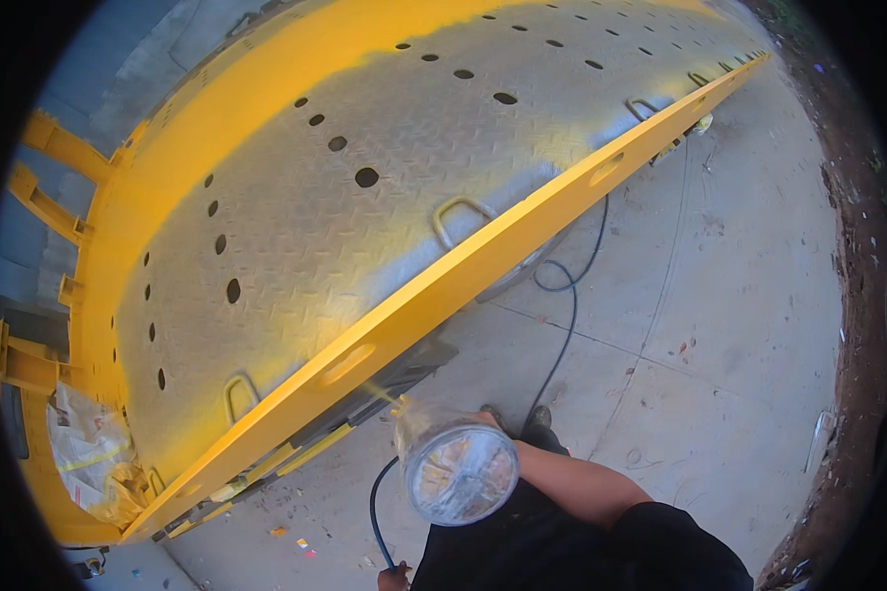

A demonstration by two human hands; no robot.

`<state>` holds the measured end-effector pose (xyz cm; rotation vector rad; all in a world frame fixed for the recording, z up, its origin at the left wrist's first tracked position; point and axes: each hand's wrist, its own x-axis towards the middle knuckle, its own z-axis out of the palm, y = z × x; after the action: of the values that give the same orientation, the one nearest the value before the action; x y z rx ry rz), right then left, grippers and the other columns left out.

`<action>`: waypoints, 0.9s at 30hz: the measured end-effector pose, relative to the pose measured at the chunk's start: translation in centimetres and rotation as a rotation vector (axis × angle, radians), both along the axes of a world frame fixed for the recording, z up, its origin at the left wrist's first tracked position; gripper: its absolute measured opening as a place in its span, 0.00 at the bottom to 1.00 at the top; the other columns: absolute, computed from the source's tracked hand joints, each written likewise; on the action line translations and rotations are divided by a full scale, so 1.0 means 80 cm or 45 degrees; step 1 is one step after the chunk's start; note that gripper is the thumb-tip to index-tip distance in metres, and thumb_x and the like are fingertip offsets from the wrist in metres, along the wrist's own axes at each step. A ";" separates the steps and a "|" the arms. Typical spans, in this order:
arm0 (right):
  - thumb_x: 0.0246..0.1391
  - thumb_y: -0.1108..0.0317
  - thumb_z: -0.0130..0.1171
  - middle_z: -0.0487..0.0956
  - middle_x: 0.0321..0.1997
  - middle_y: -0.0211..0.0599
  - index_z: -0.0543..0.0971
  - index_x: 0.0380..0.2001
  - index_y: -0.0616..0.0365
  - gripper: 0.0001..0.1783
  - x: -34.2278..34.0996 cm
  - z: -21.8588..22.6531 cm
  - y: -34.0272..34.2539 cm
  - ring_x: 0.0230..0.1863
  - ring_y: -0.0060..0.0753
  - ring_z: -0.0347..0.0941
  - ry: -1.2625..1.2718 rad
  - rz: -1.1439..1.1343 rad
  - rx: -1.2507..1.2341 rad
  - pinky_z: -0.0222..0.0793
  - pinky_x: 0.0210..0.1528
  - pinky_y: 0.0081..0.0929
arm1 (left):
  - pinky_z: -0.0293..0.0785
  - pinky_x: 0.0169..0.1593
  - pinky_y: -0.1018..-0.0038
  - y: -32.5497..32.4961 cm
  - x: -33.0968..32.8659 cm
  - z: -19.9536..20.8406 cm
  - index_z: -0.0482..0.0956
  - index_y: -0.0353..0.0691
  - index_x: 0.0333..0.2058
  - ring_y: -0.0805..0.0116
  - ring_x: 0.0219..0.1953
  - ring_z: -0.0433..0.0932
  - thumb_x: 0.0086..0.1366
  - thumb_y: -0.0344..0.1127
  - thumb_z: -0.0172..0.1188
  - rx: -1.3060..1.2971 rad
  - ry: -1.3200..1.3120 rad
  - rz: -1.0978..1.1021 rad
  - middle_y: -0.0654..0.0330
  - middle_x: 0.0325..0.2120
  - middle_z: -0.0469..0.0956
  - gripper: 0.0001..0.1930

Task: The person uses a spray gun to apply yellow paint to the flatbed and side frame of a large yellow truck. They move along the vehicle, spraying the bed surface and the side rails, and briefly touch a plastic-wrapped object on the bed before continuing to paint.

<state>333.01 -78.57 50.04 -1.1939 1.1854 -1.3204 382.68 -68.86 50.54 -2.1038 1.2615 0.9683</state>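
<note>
A paint spray gun point(401, 414) with a large see-through, paint-smeared cup point(461, 475) is held out in front of me. My right hand point(485, 420) is mostly hidden behind the cup, closed on the gun. A thin yellow mist leaves the nozzle toward the yellow side rail point(404, 320) of a long steel deck; the gun stays a little apart from the rail. Low in the picture, my left hand point(394, 577) is wrapped round a dark air hose point(375, 502) that loops up toward the gun.
The patterned steel deck point(296, 217) has rows of holes, wire loops point(458, 219) and a yellow-painted far border. Wrapped plastic sheeting point(87, 448) sits at its left end. The hose point(572, 320) trails over the concrete floor point(700, 325). Bare soil borders the right side.
</note>
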 end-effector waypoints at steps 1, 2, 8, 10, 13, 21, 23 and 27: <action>0.48 0.62 0.60 0.74 0.49 0.48 0.71 0.51 0.58 0.26 -0.037 -0.028 0.015 0.49 0.46 0.72 -0.030 -0.177 0.081 0.69 0.49 0.36 | 0.71 0.30 0.64 -0.021 -0.026 -0.009 0.82 0.35 0.23 0.63 0.23 0.78 0.61 0.52 0.58 0.012 0.026 -0.092 0.54 0.17 0.78 0.23; 0.51 0.61 0.58 0.72 0.55 0.48 0.71 0.53 0.58 0.26 -0.064 -0.068 0.032 0.55 0.41 0.69 -0.091 -0.307 0.155 0.67 0.54 0.38 | 0.70 0.29 0.64 -0.019 -0.039 -0.007 0.82 0.35 0.24 0.63 0.22 0.78 0.62 0.52 0.57 -0.017 0.072 -0.084 0.54 0.16 0.78 0.23; 0.58 0.63 0.54 0.65 0.14 0.23 0.69 0.23 0.54 0.12 -0.236 0.105 0.060 0.17 0.17 0.59 0.157 -1.411 0.237 0.55 0.19 0.22 | 0.69 0.29 0.63 -0.056 -0.112 -0.027 0.83 0.36 0.27 0.61 0.21 0.77 0.63 0.51 0.55 -0.038 0.361 -0.337 0.52 0.15 0.77 0.22; 0.57 0.64 0.54 0.65 0.15 0.23 0.70 0.22 0.54 0.12 -0.228 0.147 0.052 0.17 0.17 0.59 0.071 -1.308 0.368 0.55 0.19 0.22 | 0.71 0.33 0.61 -0.060 -0.118 -0.036 0.83 0.37 0.27 0.52 0.26 0.79 0.63 0.52 0.55 -0.037 0.418 -0.303 0.49 0.18 0.78 0.22; 0.55 0.66 0.56 0.72 0.25 0.30 0.74 0.33 0.57 0.06 -0.161 0.159 0.039 0.27 0.24 0.67 0.159 -0.757 0.399 0.63 0.31 0.28 | 0.72 0.33 0.61 -0.055 -0.090 -0.075 0.83 0.37 0.26 0.51 0.27 0.80 0.63 0.51 0.55 -0.160 0.354 -0.492 0.48 0.18 0.78 0.21; 0.54 0.66 0.59 0.71 0.18 0.25 0.74 0.28 0.59 0.08 -0.117 0.170 0.034 0.20 0.19 0.63 -0.018 -0.379 0.468 0.61 0.24 0.24 | 0.72 0.29 0.62 -0.084 -0.033 -0.117 0.85 0.40 0.28 0.57 0.22 0.80 0.63 0.49 0.56 -0.169 0.394 -0.368 0.52 0.16 0.78 0.18; 0.55 0.67 0.57 0.67 0.16 0.24 0.72 0.26 0.57 0.07 -0.177 0.181 0.045 0.17 0.17 0.60 -0.085 -0.725 0.490 0.58 0.20 0.22 | 0.71 0.29 0.63 -0.088 -0.042 -0.131 0.85 0.40 0.28 0.59 0.23 0.80 0.62 0.49 0.56 -0.214 0.476 -0.385 0.52 0.16 0.78 0.18; 0.56 0.66 0.54 0.65 0.13 0.24 0.70 0.23 0.57 0.10 -0.260 0.236 0.053 0.13 0.20 0.58 0.068 -1.288 0.461 0.56 0.18 0.23 | 0.71 0.30 0.64 -0.081 -0.073 -0.138 0.84 0.38 0.27 0.59 0.24 0.80 0.61 0.49 0.58 -0.113 0.523 -0.303 0.51 0.17 0.78 0.18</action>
<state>312.20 -74.30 68.88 -0.3229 2.0938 -1.6568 376.81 -75.33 39.48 -1.8153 1.7385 1.2959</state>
